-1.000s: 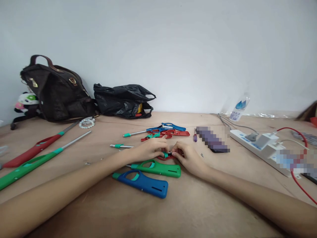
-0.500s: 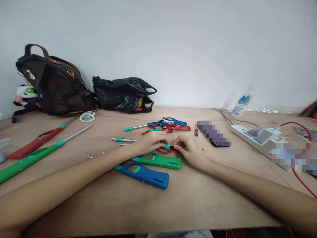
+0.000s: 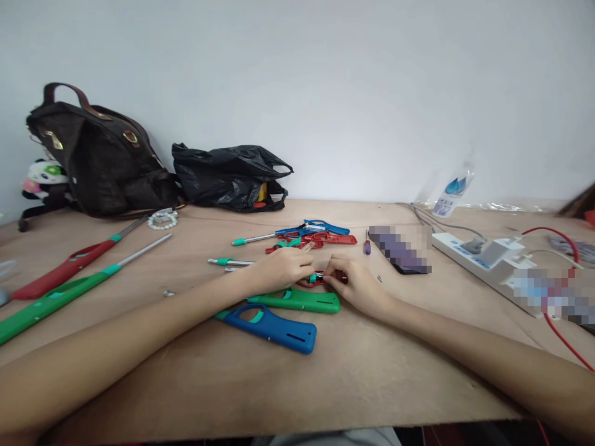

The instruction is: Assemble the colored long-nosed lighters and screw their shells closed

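Nearest, upon the light-brown counter, lies the landmark: the blue plastic lighter, flat, its loop handle enclosing a teal trigger. Just beyond it lies the green plastic lighter, similarly aligned; the parallel placement presumably leaves both within easy reach. The left forearm crosses over their front ends and conceals them.

Beyond the blue lighter is the opened red plastic lighter shell, with teal and dark parts inside, low over the counter. The right hand closes thumb and forefinger narrowly on it; which part is pinched is too small to tell. The left hand is curled at the opposite end, and whether its fingertips grip anything cannot be told. The opposed hands probably serve to steady the small piece, yet their fingers block much of it from view.

To the left of the blue lighter rest the long green lighter and, farther, the long red lighter, both with slender metal barrels. Beyond the blue lighter, past the hands, lie the opened red and blue lighter parts, close together. Beyond it to the right are the purple-handled screwdriver, a dark, partly pixelated phone and the white power strip. Farthest beyond it, to the left, stands the black plastic bag.
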A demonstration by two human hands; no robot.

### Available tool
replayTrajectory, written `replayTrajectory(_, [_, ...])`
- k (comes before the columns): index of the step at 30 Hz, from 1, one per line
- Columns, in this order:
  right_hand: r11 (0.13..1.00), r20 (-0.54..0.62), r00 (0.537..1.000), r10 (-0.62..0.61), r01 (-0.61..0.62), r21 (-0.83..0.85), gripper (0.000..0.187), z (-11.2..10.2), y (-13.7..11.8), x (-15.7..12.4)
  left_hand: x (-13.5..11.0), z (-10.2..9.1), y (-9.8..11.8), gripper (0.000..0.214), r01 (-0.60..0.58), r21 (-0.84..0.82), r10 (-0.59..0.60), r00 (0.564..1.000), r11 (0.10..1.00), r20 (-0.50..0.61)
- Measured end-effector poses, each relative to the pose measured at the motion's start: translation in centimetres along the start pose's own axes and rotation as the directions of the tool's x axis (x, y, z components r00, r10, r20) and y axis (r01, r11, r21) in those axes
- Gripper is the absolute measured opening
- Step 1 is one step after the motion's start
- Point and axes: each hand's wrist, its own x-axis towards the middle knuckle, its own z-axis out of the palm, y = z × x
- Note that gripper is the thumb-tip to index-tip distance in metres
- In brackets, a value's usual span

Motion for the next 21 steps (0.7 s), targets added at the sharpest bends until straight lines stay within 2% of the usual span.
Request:
replayTrajectory(5, [0.996, 0.007, 0.999, -0.051, 0.051, -0.066, 0.024, 0.1, 0.1, 0.0, 0.0, 0.0, 0.0, 0.024, -0.04, 0.063, 0.04, 0.999, 0.997, -0.002])
replayTrajectory(8, [0.968, 0.02, 0.986, -0.164, 0.164, -0.192, 0.02, 0.1, 0.2, -0.1, 0.2, -0.4, 0.1, 0.021, -0.093, 0.092, 0.095, 0.995, 0.991, -0.013])
replayTrajectory(11, [0.876, 0.121, 0.941, -0.317, 0.339, -0.344, 0.022, -0.2, 0.3, 0.0, 0.5, -1.0, 0.4, 0.022, -0.155, 0.105, 0.153, 0.988, 0.982, 0.018])
replayTrajectory(13, [0.819, 0.213, 0.908, -0.361, 0.418, -0.394, 0.025, -0.6, 0.4, 0.0, 0.7, -1.4, 0.6, 0.021, -0.162, 0.097, 0.155, 0.985, 0.982, 0.073])
replayTrajectory(15, [0.806, 0.275, 0.895, -0.351, 0.439, -0.397, 0.026, -1.2, 0.4, 0.1, 0.7, -1.8, 0.7, 0.019, -0.134, 0.068, 0.123, 0.982, 0.989, 0.146])
replayTrajectory(17, [0.831, 0.297, 0.9, -0.319, 0.416, -0.37, 0.025, -1.7, 0.4, 0.2, 0.7, -2.1, 0.7, 0.018, -0.07, 0.02, 0.064, 0.973, 0.997, 0.221])
replayTrajectory(19, [0.871, 0.292, 0.914, -0.281, 0.37, -0.322, 0.025, -2.0, 0.4, 0.3, 0.6, -2.5, 0.8, 0.028, 0.014, -0.055, 0.001, 0.963, 0.998, 0.268])
replayTrajectory(21, [0.909, 0.281, 0.928, -0.244, 0.32, -0.267, 0.024, -2.2, 0.3, 0.4, 0.4, -3.0, 1.0, 0.041, 0.133, -0.156, -0.087, 0.959, 0.979, 0.269])
